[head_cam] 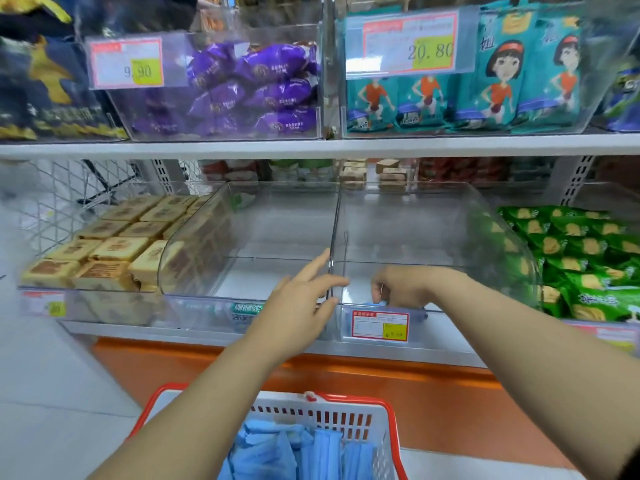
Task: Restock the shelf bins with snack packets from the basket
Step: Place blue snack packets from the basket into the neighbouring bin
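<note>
Blue snack packets [277, 448] lie in the red and white basket [391, 407] down low. Past it, the left hand [298, 306] is open with straight fingers at the wall between the clear left bin [277, 230] and the right bin [415, 220]. The right hand [405, 285] is curled at the right bin's front edge, over a bit of blue. You cannot tell if it holds it. Purple packets [249, 88] sit on the shelf above.
</note>
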Available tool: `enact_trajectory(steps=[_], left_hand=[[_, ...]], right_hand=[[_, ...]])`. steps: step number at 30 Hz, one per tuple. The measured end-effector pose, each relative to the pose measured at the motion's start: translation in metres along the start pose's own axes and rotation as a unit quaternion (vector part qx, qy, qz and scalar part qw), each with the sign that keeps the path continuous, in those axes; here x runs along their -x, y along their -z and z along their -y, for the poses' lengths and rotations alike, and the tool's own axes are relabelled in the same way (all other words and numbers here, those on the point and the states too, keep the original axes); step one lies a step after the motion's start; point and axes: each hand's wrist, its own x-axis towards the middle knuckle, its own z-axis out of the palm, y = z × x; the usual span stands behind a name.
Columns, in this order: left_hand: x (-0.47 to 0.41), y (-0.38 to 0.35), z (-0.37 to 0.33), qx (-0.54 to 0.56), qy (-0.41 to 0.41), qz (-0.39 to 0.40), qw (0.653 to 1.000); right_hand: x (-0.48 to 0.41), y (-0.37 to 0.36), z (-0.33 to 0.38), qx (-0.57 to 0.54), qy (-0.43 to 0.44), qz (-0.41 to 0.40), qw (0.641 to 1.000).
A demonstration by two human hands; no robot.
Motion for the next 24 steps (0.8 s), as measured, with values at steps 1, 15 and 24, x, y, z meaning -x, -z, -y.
enact_trajectory(steps=[1,15,24], left_hand=[[0.002,-0.002,0.001,0.0,0.004,0.001,1.0],[0.001,-0.01,0.009,-0.028,0.002,-0.005,1.0],[0.029,-0.002,0.013,-0.026,-0.022,-0.063,0.997]], right_hand=[[-0.004,-0.002,0.001,0.003,0.005,0.011,1.0],[-0.002,-0.005,0.018,-0.052,0.003,0.07,0.996],[0.057,-0.012,0.034,-0.115,0.072,-0.201,0.97]])
